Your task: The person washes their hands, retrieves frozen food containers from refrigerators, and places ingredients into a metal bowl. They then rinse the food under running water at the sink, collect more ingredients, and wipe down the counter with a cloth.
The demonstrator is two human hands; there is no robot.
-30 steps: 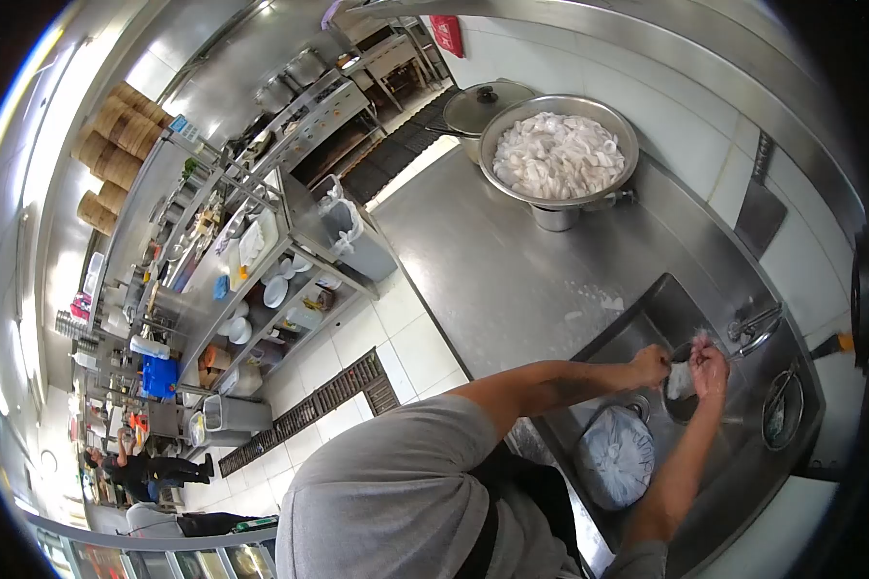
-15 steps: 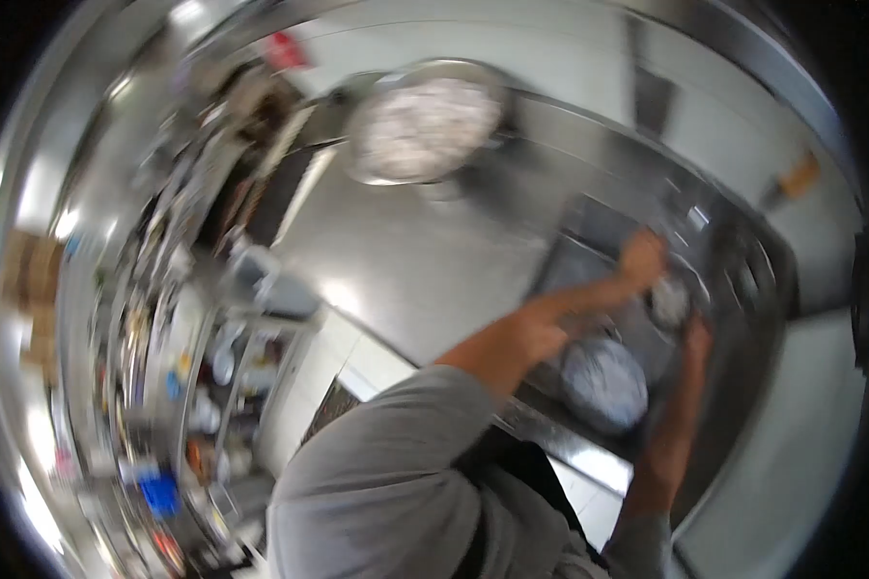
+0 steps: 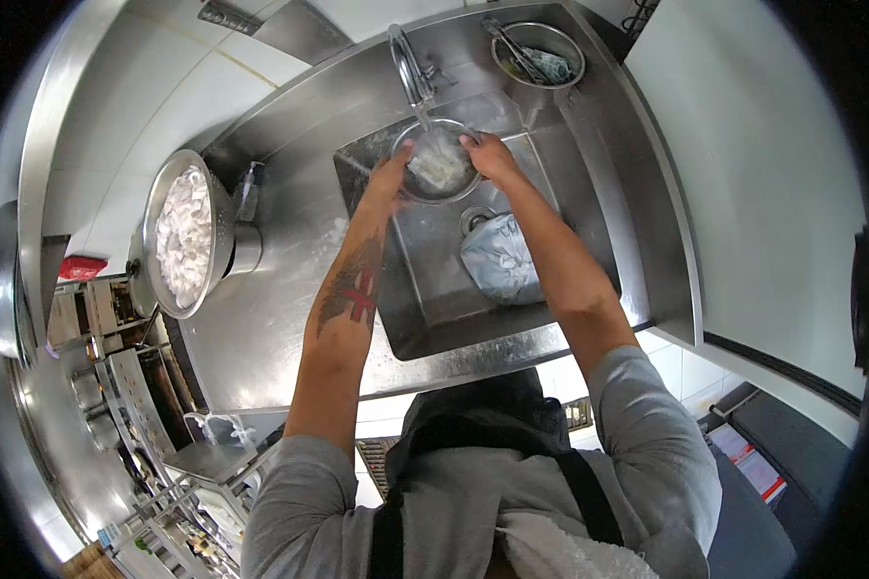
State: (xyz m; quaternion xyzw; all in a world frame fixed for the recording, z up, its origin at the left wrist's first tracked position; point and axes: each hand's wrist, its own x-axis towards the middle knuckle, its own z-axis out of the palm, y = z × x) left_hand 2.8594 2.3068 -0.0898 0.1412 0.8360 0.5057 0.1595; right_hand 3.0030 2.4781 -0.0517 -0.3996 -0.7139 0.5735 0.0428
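A round metal bowl (image 3: 436, 201), mouth up, holds a whitish, wet mass (image 3: 438, 170) beneath the running faucet (image 3: 411, 75).

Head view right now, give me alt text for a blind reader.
Bare left hand and right hand hold a metal bowl of pale contents beneath a faucet, over a steel sink where a plastic bag lies. A basin heaped with whitish pieces stands left.

Bowl (image 3: 439, 203) sat in far half of sink (image 3: 425, 280), under faucet (image 3: 410, 69), between left hand (image 3: 388, 180) and right hand (image 3: 492, 157). Plastic bag (image 3: 501, 261) lay nearer, by drain. Left, on counter (image 3: 280, 323): colander (image 3: 221, 230), pump bottle (image 3: 248, 196) just beside. Right of faucet: tongs (image 3: 514, 51) in bowl.
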